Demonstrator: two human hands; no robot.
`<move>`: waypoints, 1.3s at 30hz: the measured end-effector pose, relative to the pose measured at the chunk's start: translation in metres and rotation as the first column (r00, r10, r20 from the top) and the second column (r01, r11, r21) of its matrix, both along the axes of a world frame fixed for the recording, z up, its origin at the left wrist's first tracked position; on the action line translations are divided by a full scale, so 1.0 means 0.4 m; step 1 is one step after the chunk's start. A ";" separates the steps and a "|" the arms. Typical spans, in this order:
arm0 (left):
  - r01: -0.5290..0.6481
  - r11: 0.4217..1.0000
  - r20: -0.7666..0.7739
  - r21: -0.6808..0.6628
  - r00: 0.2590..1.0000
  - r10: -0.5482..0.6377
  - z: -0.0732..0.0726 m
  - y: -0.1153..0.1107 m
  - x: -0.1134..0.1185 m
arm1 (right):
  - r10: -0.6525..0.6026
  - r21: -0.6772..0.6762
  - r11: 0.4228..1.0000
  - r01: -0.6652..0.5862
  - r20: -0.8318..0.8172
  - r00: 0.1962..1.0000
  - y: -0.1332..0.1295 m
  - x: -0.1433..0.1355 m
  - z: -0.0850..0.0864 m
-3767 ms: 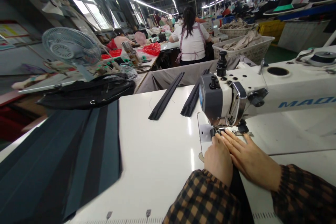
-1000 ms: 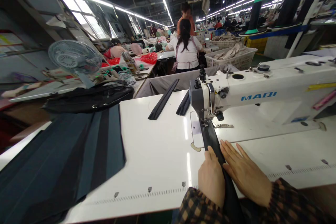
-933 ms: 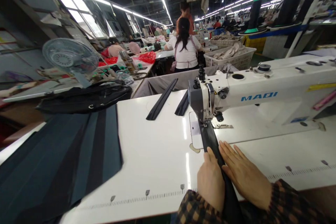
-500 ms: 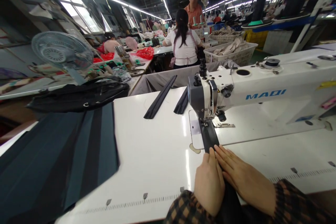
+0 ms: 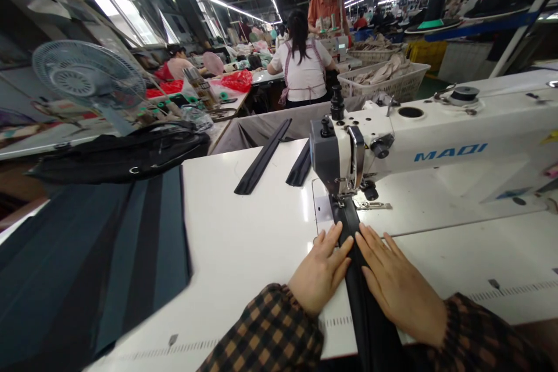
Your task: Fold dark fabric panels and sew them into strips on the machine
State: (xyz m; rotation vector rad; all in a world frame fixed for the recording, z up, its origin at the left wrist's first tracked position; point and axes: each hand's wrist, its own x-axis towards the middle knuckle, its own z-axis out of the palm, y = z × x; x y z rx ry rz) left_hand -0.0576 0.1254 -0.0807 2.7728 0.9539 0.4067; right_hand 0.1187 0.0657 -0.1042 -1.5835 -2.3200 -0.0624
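A long black fabric strip (image 5: 364, 296) runs from the table's front edge up under the presser foot (image 5: 341, 202) of a white sewing machine (image 5: 440, 145). My left hand (image 5: 321, 267) rests on the strip's left edge with its fingers apart. On the right edge lies my right hand (image 5: 399, 279), fingers stretched out flat toward the needle. Both hands press from above and neither is wrapped round the strip. Between them the strip's lengthwise fold shows. Its far end is hidden behind the machine head.
Two dark folded strips (image 5: 264, 157) (image 5: 300, 165) lie beyond on the white table (image 5: 226, 244). Dark blue fabric panels (image 5: 143, 261) and a black bag-like piece (image 5: 122, 154) are at left, near a fan (image 5: 89, 78). Co-workers (image 5: 304, 64) and a basket (image 5: 383, 81) are behind.
My left hand has moved left and forward off the middle of the strip, its fingers spreading. My right hand has shifted slightly forward. The view has tilted a little.
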 end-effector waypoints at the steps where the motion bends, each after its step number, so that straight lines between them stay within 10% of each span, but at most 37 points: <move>1: -0.014 1.000 -0.016 0.011 1.000 0.014 -0.006 -0.008 0.004 | 0.006 -0.013 1.000 -0.006 0.015 1.000 0.001 -0.007 -0.001; 39: -0.143 0.958 -0.193 0.247 0.962 0.193 -0.024 0.027 0.087 | -0.013 0.025 1.000 0.013 0.033 0.999 0.084 -0.041 -0.013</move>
